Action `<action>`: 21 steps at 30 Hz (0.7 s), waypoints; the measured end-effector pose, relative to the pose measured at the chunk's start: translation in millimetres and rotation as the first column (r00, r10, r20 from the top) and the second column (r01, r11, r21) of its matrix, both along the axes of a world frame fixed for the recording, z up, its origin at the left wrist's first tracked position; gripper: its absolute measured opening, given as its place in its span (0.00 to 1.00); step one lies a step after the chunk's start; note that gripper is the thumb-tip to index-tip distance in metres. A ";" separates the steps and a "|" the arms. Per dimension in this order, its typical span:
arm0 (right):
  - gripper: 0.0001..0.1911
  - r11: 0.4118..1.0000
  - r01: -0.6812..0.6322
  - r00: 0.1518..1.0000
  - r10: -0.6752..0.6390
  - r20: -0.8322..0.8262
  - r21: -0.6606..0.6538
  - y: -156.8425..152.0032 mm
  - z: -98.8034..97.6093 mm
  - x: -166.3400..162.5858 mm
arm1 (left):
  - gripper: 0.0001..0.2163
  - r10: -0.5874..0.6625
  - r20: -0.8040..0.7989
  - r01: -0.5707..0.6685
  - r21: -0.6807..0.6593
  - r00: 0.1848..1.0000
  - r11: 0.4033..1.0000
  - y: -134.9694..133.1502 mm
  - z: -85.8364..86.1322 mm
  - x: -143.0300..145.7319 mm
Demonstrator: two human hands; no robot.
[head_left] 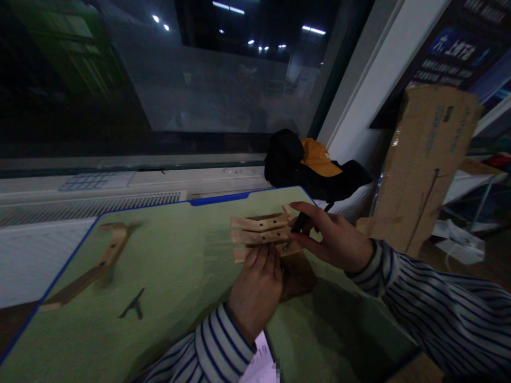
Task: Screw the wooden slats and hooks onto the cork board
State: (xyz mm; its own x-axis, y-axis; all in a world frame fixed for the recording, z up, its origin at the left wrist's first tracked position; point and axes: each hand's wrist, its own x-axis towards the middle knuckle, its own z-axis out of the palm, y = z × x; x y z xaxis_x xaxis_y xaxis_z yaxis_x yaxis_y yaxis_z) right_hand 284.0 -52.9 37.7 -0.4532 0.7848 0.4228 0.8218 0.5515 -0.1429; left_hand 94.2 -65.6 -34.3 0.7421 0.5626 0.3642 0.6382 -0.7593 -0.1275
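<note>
My left hand (255,287) rests on the near edge of a light wooden assembly (261,234), a stack of notched slats on the green mat (171,276). My right hand (335,239) is at the assembly's right end, fingers closed on a small dark tool (298,223) whose tip touches the wood. Both sleeves are striped. A darker wooden block (297,276) lies just under and to the right of my left hand.
A long wooden bracket piece (93,266) lies at the mat's left, with a small dark metal part (133,306) near it. A black bag with an orange cap (315,159) sits behind the mat. A cardboard box (427,159) stands at the right. A window and radiator grille run along the back.
</note>
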 end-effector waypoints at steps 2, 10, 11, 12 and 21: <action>0.30 1.000 -0.006 1.000 0.006 -0.011 -0.020 -1.7 0.3 0.2 | 0.15 0.001 -0.003 -0.001 -0.002 1.000 1.000 0.7 -0.3 -0.4; 0.27 1.000 -0.002 1.000 0.002 -0.021 -0.024 -5.4 4.3 -3.4 | 0.16 0.010 -0.014 -0.010 0.000 1.000 1.000 1.0 -0.3 0.3; 0.27 1.000 -0.001 1.000 0.001 -0.020 -0.023 -5.2 4.2 -3.6 | 0.15 0.008 -0.014 -0.008 0.001 1.000 1.000 0.8 0.1 0.3; 0.27 1.000 -0.001 1.000 0.001 -0.020 -0.022 -4.9 4.1 -3.6 | 0.15 0.006 -0.014 -0.006 0.001 1.000 1.000 0.5 0.4 0.3; 0.27 1.000 -0.003 1.000 0.002 -0.019 -0.030 -5.5 4.6 -3.4 | 0.15 0.005 -0.001 -0.005 -0.014 1.000 1.000 -1.7 2.2 0.3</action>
